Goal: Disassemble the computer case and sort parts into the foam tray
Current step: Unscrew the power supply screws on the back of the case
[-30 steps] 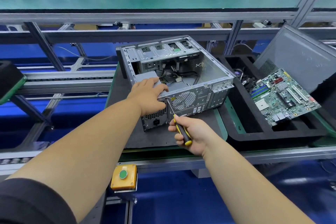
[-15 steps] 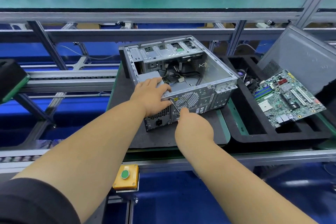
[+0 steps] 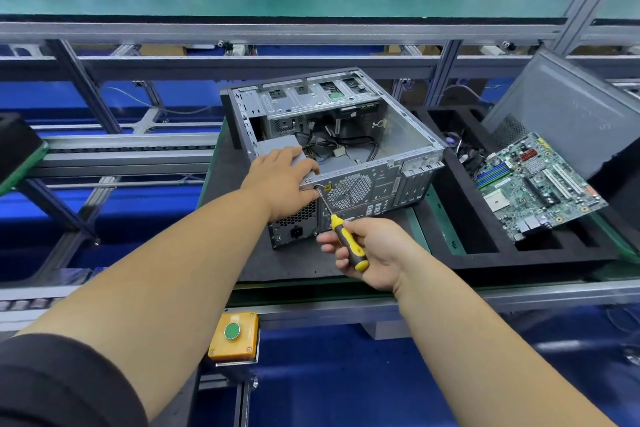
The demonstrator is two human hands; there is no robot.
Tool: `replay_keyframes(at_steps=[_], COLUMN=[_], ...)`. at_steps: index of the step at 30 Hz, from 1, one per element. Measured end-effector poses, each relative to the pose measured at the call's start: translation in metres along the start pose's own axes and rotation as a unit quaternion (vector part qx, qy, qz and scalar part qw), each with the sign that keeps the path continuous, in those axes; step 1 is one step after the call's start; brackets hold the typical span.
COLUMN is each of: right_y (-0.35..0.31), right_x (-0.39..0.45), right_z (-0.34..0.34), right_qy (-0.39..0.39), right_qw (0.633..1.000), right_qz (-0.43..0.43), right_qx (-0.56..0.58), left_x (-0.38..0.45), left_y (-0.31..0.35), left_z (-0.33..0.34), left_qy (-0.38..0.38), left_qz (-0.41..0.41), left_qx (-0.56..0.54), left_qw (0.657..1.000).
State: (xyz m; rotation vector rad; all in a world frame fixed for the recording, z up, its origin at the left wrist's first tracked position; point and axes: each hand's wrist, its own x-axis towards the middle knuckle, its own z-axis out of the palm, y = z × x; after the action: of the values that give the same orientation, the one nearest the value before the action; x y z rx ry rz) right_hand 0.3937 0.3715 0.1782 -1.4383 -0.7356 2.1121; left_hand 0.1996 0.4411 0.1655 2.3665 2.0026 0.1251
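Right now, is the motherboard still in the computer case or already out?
Out. The motherboard lies tilted in the foam tray to the right, while the open computer case shows only loose cables and bare metal inside.

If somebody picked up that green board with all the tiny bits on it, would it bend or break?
The motherboard probably stays stiff: it lies flat and unsagging across the foam tray ridges. It likely is fragile, since small parts and slots stick up all over it. It looks thin, so probably light for its size.
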Motion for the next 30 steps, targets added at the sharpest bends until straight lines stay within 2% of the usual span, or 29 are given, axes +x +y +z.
replay_keyframes(at_steps=[4, 9, 13, 16, 20, 24, 27, 29, 30], right_y=[0.005, 0.014, 0.020, 0.021, 0.023, 0.018, 0.012, 0.010, 0.008], right_x=[-0.002, 0.003, 0.011, 0.013, 0.011, 0.007, 0.004, 0.005, 0.005], right_z=[0.000, 0.004, 0.005, 0.005, 0.004, 0.007, 0.014, 0.017, 0.017], right_qy=[-0.040, -0.011, 0.064, 0.109, 0.198, 0.266, 0.304, 0.299, 0.285], right_qw=[0.998, 0.999, 0.990, 0.967, 0.908, 0.793, 0.709, 0.705, 0.725], right_qz=[0.011, -0.037, -0.111, -0.165, -0.225, -0.266, -0.287, -0.277, -0.261], right_qx=[0.036, 0.033, -0.065, -0.159, -0.292, -0.478, -0.568, -0.581, -0.571], left_x=[0.000, 0.001, 0.001, 0.001, 0.001, 0.001, 0.001, 0.001, 0.001], left_y=[0.000, -0.001, -0.001, -0.001, -0.001, -0.001, -0.001, -0.001, -0.001], left_z=[0.000, 0.002, 0.002, 0.002, 0.002, 0.003, 0.002, 0.002, 0.002], left_qy=[0.002, 0.006, 0.008, 0.010, 0.012, 0.010, 0.009, 0.008, 0.008], left_qz=[0.000, 0.001, 0.002, 0.001, 0.002, 0.002, 0.002, 0.003, 0.003], left_qx=[-0.002, -0.004, -0.004, -0.003, 0.000, 0.006, 0.008, 0.009, 0.009], left_qw=[1.000, 1.000, 1.000, 1.000, 1.000, 1.000, 1.000, 1.000, 1.000])
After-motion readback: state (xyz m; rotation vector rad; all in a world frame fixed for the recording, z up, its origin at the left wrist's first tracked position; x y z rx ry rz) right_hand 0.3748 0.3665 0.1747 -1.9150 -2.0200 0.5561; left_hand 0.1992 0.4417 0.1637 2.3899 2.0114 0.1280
